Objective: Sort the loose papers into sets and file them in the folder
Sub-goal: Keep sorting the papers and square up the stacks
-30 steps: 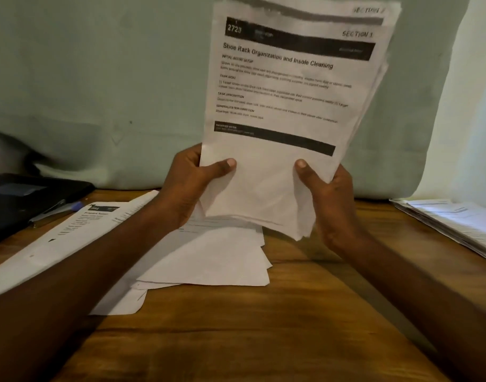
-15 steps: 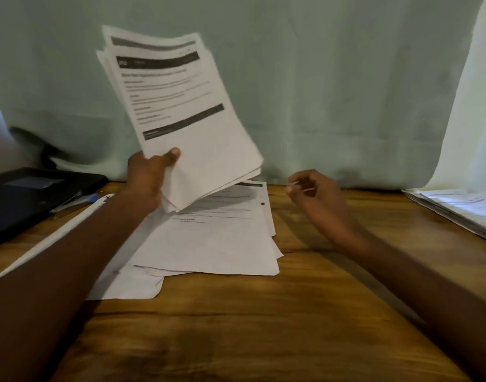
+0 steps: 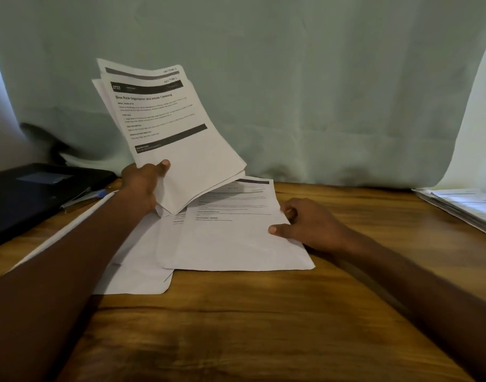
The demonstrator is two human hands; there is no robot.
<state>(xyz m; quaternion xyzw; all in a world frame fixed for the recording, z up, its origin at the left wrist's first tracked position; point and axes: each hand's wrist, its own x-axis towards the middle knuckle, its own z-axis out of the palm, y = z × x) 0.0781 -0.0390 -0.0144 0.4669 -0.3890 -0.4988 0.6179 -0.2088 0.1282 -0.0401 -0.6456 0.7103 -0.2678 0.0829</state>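
Head view: left hand point(image 3: 142, 183) grips sheaf of papers point(image 3: 167, 128) at lower corner, thumb on front, sheaf raised and tilted above table point(image 3: 264, 326). Right hand point(image 3: 308, 224) pinches right edge of top sheet point(image 3: 236, 238) of loose pile lying on table (thumb on top, fingers curled at the edge). Dark folder point(image 3: 29, 194) far left, pen point(image 3: 84, 197) beside it. Another paper stack point(image 3: 462, 208) at right edge.

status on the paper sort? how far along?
Done: one stack already sits at the table's right edge. In hand: the left hand holds a collected set up, while the right hand pinches the top sheet of the loose pile. Left: several loose sheets unsorted; the dark folder lies shut at left, nothing visibly filed.
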